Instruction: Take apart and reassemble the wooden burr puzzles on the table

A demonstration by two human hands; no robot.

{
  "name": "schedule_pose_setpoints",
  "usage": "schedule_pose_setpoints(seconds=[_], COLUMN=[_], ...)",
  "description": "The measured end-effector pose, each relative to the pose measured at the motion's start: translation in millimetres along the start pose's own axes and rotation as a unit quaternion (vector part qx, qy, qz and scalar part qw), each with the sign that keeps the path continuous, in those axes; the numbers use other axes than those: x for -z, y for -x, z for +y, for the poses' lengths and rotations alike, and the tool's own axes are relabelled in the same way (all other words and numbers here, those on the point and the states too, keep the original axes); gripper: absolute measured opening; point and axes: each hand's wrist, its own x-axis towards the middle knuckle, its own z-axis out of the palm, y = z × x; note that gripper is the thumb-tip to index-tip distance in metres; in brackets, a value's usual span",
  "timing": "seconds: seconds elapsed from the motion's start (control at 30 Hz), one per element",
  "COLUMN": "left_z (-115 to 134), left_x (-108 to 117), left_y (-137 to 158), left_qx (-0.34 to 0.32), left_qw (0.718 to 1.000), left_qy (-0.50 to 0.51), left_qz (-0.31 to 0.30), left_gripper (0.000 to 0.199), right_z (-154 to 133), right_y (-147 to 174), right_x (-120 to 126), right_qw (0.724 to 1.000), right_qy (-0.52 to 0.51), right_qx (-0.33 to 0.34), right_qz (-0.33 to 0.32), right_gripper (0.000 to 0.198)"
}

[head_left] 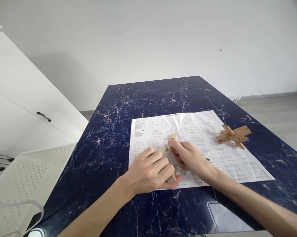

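Observation:
Both hands are close together over a printed sheet (188, 128). My left hand (150, 169) is closed around a pale wooden puzzle piece (172, 178), whose end shows between the fingers and thumb. Another light wooden puzzle piece (173, 136) is pinched by my right hand (188, 156), thumb on top, its upper end sticking out away from me. Fingers hide where the two pieces meet, so I cannot tell whether they are joined. On the sheet's right edge lies an assembled cross-shaped wooden puzzle (242, 131) with a round-edged bar through it and a dark mark.
The dark blue marbled table (143, 98) extends toward a pale wall. White cabinets (22, 89) with black handles stand at left, beside a perforated white panel (29, 174). A white cable (39, 207) curves at lower left. A shiny light rectangle (227, 217) is at the near edge.

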Motion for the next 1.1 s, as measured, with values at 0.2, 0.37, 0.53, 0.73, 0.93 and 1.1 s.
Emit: schedule_pose_setpoints(seconds=[0.2, 0.37, 0.53, 0.73, 0.93, 1.1], left_z=[-2, -1, -10, -24, -29, -30], left_x=[-5, -12, -13, -16, -21, -20], left_y=[6, 8, 8, 14, 18, 20], left_qx=[0.125, 0.301, 0.381, 0.396, 0.401, 0.396], left_qw=[0.988, 0.924, 0.884, 0.898, 0.903, 0.905], left_qy=[0.087, 0.233, 0.262, 0.169, 0.081, 0.084], left_qz=[0.008, -0.038, -0.067, -0.09, -0.13, -0.133], left_gripper=[0.042, 0.045, 0.044, 0.038, 0.039, 0.03], right_z=[-7, -11, -7, -10, 0, 0], right_y=[2, -2, -11, -19, -27, -26], right_x=[9, 24, 40, 48, 46, 42], right_qw=[0.992, 0.981, 0.98, 0.979, 0.955, 0.95], right_qy=[-0.076, -0.009, 0.022, 0.137, 0.223, 0.255], right_qx=[0.086, 0.129, 0.113, 0.041, 0.077, 0.075], right_qz=[0.048, 0.145, 0.164, 0.145, 0.182, 0.167], right_gripper=[0.05, 0.046, 0.049, 0.047, 0.037, 0.03])
